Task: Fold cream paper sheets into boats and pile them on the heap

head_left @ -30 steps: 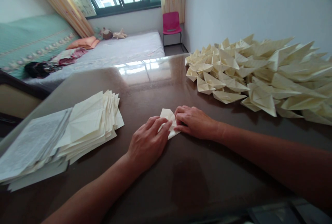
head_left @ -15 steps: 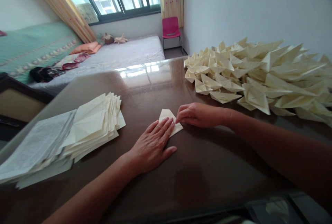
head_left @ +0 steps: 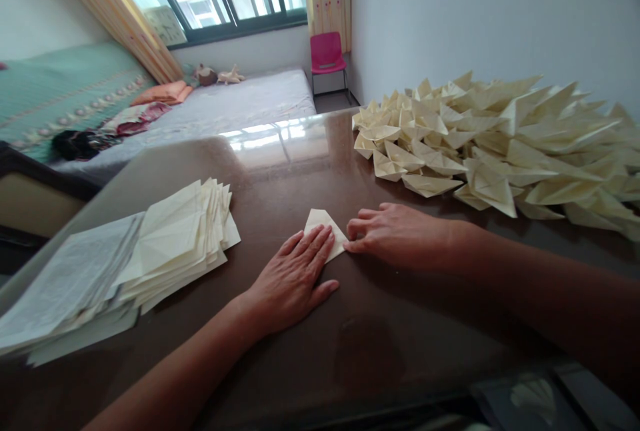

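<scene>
A small folded piece of cream paper (head_left: pixel 319 218) lies on the brown table, partly covered by my left hand (head_left: pixel 295 278). That hand is flat on it, fingers stretched and thumb out to the side, pressing it down. From the right, my right hand (head_left: pixel 395 234) reaches in with curled fingers; its thumb and forefinger are closed at the paper's right corner. A pile of folded cream paper boat-like shapes (head_left: pixel 493 184) covers the table's far right. To the left lies a stack of creased cream sheets (head_left: pixel 173 224).
Grey printed sheets (head_left: pixel 85 261) lie beside the cream stack at the table's left. Beyond the glossy tabletop (head_left: pixel 280 178) are a bed (head_left: pixel 260 94), a pink chair (head_left: pixel 327 52) and a window. A dark chair back (head_left: pixel 40 188) stands at the left edge.
My right hand has shifted slightly down and right, its thumb and forefinger now at the paper's corner. The left hand stays on the paper. The whole view has moved slightly.
</scene>
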{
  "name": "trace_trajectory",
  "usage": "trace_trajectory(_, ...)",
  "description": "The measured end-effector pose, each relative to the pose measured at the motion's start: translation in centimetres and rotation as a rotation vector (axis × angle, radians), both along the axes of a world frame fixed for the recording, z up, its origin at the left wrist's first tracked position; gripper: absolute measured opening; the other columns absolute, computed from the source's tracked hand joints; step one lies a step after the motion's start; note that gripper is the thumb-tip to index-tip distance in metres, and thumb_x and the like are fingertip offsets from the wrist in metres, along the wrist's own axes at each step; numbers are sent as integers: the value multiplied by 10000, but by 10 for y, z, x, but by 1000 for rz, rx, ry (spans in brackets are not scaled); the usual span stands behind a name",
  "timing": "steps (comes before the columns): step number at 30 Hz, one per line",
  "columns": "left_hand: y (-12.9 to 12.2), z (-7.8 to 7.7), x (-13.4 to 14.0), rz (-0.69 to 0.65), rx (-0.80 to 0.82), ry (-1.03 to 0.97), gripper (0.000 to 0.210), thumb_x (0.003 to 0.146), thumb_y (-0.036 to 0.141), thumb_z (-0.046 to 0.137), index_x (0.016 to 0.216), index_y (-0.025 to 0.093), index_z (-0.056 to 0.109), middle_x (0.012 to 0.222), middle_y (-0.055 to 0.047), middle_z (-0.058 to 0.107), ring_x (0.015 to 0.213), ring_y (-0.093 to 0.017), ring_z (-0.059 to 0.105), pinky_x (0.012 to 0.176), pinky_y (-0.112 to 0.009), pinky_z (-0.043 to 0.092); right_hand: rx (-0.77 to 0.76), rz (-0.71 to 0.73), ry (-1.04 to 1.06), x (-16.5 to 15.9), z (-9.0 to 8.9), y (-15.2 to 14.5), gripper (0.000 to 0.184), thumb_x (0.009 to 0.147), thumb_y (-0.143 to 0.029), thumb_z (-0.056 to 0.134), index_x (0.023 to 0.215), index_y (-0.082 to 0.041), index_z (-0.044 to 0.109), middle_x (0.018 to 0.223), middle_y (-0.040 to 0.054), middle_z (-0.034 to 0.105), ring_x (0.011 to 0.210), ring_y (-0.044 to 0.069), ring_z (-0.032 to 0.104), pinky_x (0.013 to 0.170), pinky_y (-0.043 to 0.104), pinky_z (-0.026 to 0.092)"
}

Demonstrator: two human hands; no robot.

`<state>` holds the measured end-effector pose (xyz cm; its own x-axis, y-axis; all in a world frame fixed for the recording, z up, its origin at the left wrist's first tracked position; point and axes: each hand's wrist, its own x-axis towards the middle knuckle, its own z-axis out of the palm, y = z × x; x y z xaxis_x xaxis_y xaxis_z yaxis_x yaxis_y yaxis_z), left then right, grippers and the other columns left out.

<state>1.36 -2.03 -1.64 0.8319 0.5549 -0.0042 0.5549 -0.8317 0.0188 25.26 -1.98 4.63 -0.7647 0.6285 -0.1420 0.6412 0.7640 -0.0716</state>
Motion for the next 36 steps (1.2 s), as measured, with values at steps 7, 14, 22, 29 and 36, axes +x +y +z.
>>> trace_trajectory(7,3,2,-11,-33,-19,22,682,947,538,336,1502,185,153,1559,-95,173,1441,-226,164,1167,-383,162,51,-55,-65,-13,-5,-16,191,880,-145,551,1038,-156,658,1054,110,638,969,241,559,685,331,394)
trace_trajectory(14,10,11,-17,-58,-48,-22,496,976,333,360,1464,291,284,1534,-41,283,1417,-201,249,1143,-373,252,79,22,3,-16,-12,-14,129,873,-166,561,938,-160,673,1086,108,631,1006,235,521,718,329,391)
trace_trajectory(22,14,7,-14,-72,87,-142,363,951,318,442,1295,259,541,1376,-64,528,1284,-221,478,1037,-367,418,251,13,36,-30,-28,-16,220,919,-143,453,1053,-91,621,880,117,669,845,231,576,746,369,360)
trace_trajectory(29,9,9,0,-13,191,-204,275,947,264,438,1082,185,664,1160,-71,681,1109,-207,619,903,-321,508,338,-62,58,-44,-39,-18,228,904,-102,435,904,-98,663,817,132,661,806,232,548,711,379,314)
trace_trajectory(36,22,12,-16,174,34,-333,343,965,252,347,1184,208,608,1148,-40,684,1113,-171,604,939,-316,497,344,109,72,-26,-39,4,212,942,-166,448,940,-134,657,847,89,676,858,213,523,715,352,294)
